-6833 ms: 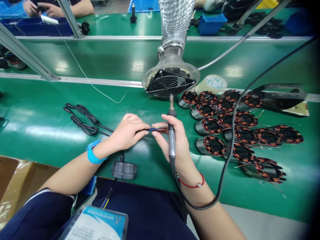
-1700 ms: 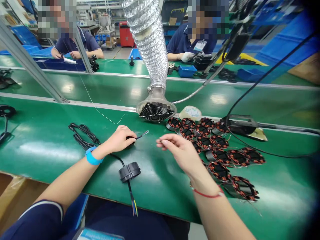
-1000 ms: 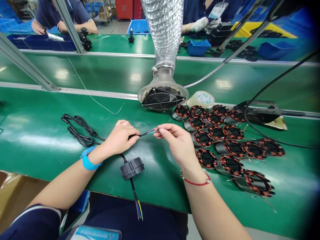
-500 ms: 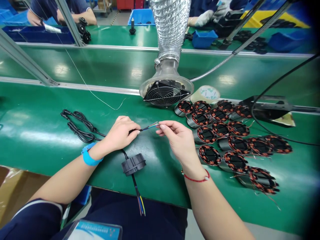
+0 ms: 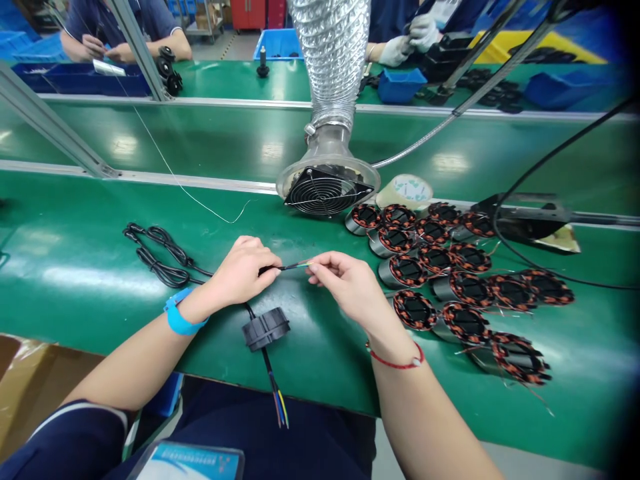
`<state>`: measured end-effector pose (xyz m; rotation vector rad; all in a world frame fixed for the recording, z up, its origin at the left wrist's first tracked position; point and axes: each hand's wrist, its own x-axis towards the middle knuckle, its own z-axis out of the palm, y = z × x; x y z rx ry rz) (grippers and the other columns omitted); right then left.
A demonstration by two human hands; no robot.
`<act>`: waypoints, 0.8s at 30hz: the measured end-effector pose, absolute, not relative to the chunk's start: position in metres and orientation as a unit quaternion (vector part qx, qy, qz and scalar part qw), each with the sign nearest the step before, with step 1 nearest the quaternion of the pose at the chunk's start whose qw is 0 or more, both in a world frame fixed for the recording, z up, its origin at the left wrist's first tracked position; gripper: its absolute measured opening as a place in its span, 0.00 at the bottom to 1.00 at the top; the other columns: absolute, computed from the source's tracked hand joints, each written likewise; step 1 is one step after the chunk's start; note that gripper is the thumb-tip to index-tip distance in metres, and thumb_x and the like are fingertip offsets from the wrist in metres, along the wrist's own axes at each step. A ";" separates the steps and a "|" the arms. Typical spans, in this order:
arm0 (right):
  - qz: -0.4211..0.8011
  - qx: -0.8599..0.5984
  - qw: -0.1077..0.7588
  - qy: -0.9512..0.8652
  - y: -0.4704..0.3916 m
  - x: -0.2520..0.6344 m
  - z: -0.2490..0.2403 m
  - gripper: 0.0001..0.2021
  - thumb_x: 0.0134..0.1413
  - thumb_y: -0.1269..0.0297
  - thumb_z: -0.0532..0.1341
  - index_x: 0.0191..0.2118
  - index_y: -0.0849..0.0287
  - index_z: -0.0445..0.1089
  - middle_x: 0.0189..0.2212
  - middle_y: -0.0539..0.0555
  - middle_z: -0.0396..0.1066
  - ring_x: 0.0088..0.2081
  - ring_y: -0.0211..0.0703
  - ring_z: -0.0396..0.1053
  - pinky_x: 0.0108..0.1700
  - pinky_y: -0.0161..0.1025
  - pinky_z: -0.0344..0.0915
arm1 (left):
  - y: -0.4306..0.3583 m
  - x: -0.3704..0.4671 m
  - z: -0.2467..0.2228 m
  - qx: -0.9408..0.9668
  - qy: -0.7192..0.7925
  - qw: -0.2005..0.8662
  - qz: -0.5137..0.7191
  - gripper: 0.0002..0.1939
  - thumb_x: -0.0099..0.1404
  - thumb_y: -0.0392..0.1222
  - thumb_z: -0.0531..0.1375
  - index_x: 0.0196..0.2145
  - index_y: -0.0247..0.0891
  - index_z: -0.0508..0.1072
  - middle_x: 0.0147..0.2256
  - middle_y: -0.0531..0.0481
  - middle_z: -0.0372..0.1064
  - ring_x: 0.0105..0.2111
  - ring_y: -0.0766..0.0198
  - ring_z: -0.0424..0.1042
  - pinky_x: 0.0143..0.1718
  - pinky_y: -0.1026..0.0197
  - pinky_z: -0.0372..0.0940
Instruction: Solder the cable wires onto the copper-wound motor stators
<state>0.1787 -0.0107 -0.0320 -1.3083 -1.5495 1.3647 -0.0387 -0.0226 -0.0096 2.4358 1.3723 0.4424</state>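
Note:
My left hand is closed on a black cable whose thin coloured wires stick out to the right. The fingertips of my right hand pinch the ends of those wires. Below my left hand, a black round plastic part sits on the green table, and a cable passes through it. Brown, blue and yellow-green wire ends hang over the front edge. Left of my left hand lies a coiled black cable.
Several copper-wound motor cores stand at the right, near a tape roll. A fan hangs from a silver duct ahead. Two people work across the table, beyond metal rails, with blue bins nearby.
My right hand has moved slightly left and down along the wires, now closer to my left hand. The view has shifted slightly. Across the table, both people's hands have moved.

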 end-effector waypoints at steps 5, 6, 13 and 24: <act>0.507 -0.491 0.330 -0.627 -0.013 0.179 -0.030 0.10 0.51 0.56 0.62 0.31 0.57 0.74 0.24 0.51 0.75 0.27 0.42 0.72 0.32 0.38 0.67 | -0.025 -0.036 -0.011 0.858 0.473 0.133 0.152 0.12 0.67 0.40 0.55 0.36 0.37 0.78 0.30 0.48 0.76 0.36 0.59 0.67 0.48 0.52 0.56; 0.509 -0.485 0.323 -0.634 -0.014 0.178 -0.031 0.09 0.52 0.57 0.61 0.31 0.57 0.74 0.24 0.51 0.75 0.27 0.42 0.72 0.32 0.38 0.67 | -0.025 -0.035 -0.011 0.857 0.474 0.131 0.150 0.12 0.67 0.41 0.55 0.36 0.37 0.78 0.30 0.48 0.76 0.36 0.59 0.67 0.47 0.51 0.56; 0.533 -0.462 0.307 -0.639 -0.014 0.166 -0.041 0.07 0.53 0.61 0.61 0.30 0.58 0.73 0.23 0.51 0.74 0.26 0.41 0.72 0.30 0.37 0.66 | -0.025 -0.035 -0.011 0.871 0.459 0.111 0.135 0.13 0.68 0.41 0.54 0.36 0.37 0.79 0.30 0.47 0.75 0.36 0.59 0.67 0.48 0.51 0.55; 0.562 -0.454 0.411 -0.556 -0.003 0.199 -0.024 0.17 0.48 0.56 0.65 0.43 0.59 0.72 0.30 0.52 0.75 0.29 0.38 0.73 0.32 0.37 0.69 | -0.023 -0.043 0.000 0.863 0.441 0.213 0.126 0.13 0.69 0.41 0.53 0.37 0.37 0.78 0.30 0.49 0.76 0.34 0.61 0.66 0.47 0.53 0.56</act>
